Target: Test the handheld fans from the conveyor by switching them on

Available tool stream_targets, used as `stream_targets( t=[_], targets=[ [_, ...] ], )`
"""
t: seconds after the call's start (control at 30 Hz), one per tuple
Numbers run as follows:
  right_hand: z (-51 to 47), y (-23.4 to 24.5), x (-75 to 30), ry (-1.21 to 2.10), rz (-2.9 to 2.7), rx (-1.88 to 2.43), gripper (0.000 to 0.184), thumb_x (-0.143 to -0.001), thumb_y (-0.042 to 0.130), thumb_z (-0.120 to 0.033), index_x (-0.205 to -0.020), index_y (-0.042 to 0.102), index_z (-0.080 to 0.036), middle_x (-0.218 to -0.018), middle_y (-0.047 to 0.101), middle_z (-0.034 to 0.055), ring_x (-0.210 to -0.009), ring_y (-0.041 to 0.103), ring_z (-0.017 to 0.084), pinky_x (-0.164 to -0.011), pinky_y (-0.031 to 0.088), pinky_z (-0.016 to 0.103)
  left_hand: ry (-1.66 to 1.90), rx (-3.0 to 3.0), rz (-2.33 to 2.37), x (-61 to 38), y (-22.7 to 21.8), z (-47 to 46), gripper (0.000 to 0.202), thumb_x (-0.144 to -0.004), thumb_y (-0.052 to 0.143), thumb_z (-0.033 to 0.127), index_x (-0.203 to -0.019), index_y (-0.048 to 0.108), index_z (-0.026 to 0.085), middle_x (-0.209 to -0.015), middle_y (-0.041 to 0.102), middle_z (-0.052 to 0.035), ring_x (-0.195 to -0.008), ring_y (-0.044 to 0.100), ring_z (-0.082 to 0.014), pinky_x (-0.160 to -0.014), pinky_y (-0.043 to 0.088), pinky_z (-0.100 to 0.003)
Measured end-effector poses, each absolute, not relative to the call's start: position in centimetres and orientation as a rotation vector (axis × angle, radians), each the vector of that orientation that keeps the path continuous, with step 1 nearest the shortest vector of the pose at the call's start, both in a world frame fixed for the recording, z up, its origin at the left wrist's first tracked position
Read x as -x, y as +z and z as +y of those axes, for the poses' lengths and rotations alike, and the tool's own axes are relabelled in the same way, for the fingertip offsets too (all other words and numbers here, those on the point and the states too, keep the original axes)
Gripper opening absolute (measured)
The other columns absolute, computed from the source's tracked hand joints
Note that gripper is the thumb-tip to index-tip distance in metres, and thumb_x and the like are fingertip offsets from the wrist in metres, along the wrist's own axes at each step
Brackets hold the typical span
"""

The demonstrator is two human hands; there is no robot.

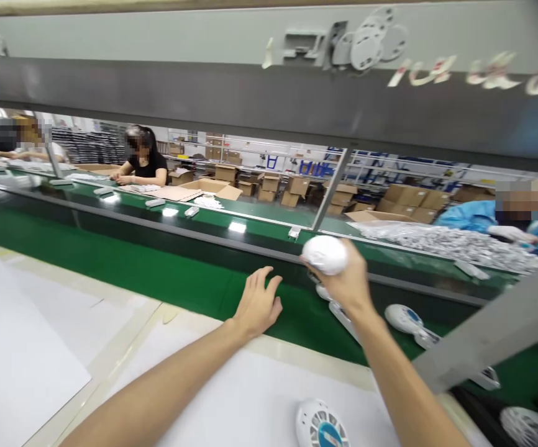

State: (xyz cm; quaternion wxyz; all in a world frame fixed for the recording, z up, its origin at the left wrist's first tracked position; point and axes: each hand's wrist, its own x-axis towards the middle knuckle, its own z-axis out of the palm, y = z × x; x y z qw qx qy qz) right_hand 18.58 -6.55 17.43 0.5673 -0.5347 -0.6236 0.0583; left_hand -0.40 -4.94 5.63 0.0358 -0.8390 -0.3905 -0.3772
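The right hand (348,282) is wrapped around a round white fan head (325,254) and holds it up just above the green belt (133,264). The fingers are curled tight on it. The left hand (257,304) lies flat on the near side of the green belt, fingers spread, holding nothing — it is just beside the right hand.

On the green belt, past the right wrist, lies a small white fan (406,320) with a blue middle. Another white fan (320,425) lies on the white table (31,347), on the near side of the green belt, close to the right arm.

Across the green belt a person in a black shirt (144,166) sits at a far counter — brown boxes (297,185) stand behind. A person in a blue coat (478,217) works by a heap of small white parts (441,241) on the far side of the green belt
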Motion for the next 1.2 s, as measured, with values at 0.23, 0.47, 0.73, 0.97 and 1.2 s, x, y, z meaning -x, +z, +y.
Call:
stream_targets(
  t=[0.23, 0.47, 0.73, 0.97, 1.2],
  targets=[
    [-4.4, 12.0, -15.2, 0.895, -1.385, 1.381, 0.057, -0.064, 0.079, -0.054, -0.1, 0.067, -0.012, -0.1, 0.072, 0.0121, -0.09, 0.067, 0.024, -0.076, 0.054, 0.032, -1.251, 2.565, -0.834, 0.5, 5.6, -5.3, 0.043, -0.092, 0.048, 0.023, -0.134, 0.053, 0.014, -0.149, 0.037, -0.0197, -0.143, 0.033, -0.0331, -0.119, 0.032, -0.052],
    [-4.4, 11.5, -16.1, 1.027, -1.641, 1.603, 0.018, -0.081, 0.06, -0.021, -0.092, 0.073, -0.012, -0.083, 0.072, 0.007, -0.075, 0.066, 0.016, -0.063, 0.052, 0.023, -0.937, 2.8, -0.988, 0.3, 5.6, -4.9, 0.062, -0.092, 0.053, 0.028, -0.15, 0.037, 0.014, -0.162, 0.029, -0.0142, -0.152, 0.021, -0.0307, -0.124, 0.023, -0.051],
    [-4.2, 13.6, -21.1, 0.475, -1.729, 2.115, 0.041, -0.081, 0.065, -0.022, -0.121, 0.068, -0.013, -0.133, 0.061, 0.0184, -0.125, 0.056, 0.033, -0.102, 0.041, 0.039, -0.842, 2.871, -1.127, 0.2, 4.9, -4.7, 0.025, -0.088, 0.049, 0.013, -0.101, 0.07, 0.016, -0.109, 0.071, -0.0122, -0.132, 0.051, -0.0327, -0.117, 0.031, -0.054],
    [-4.8, 12.5, -21.9, 0.691, -1.784, 2.384, 0.044, -0.053, 0.087, -0.034, -0.09, 0.072, -0.014, -0.097, 0.074, 0.0144, -0.09, 0.07, 0.032, -0.074, 0.051, 0.035, -1.008, 2.966, -1.086, 0.3, 5.7, -4.9, 0.018, -0.088, 0.052, 0.02, -0.094, 0.069, 0.018, -0.103, 0.069, -0.0096, -0.115, 0.057, -0.0276, -0.116, 0.032, -0.05],
    [-4.6, 12.3, -19.0, 0.731, -1.743, 2.132, 0.032, -0.075, 0.07, -0.041, -0.084, 0.07, -0.011, -0.088, 0.072, 0.0131, -0.08, 0.068, 0.025, -0.061, 0.045, 0.028, -1.51, 3.014, -1.47, 0.0, 6.5, -5.3, 0.024, -0.089, 0.053, 0.038, -0.076, 0.063, 0.02, -0.086, 0.063, -0.0088, -0.099, 0.057, -0.028, -0.102, 0.042, -0.05]
  ],
)
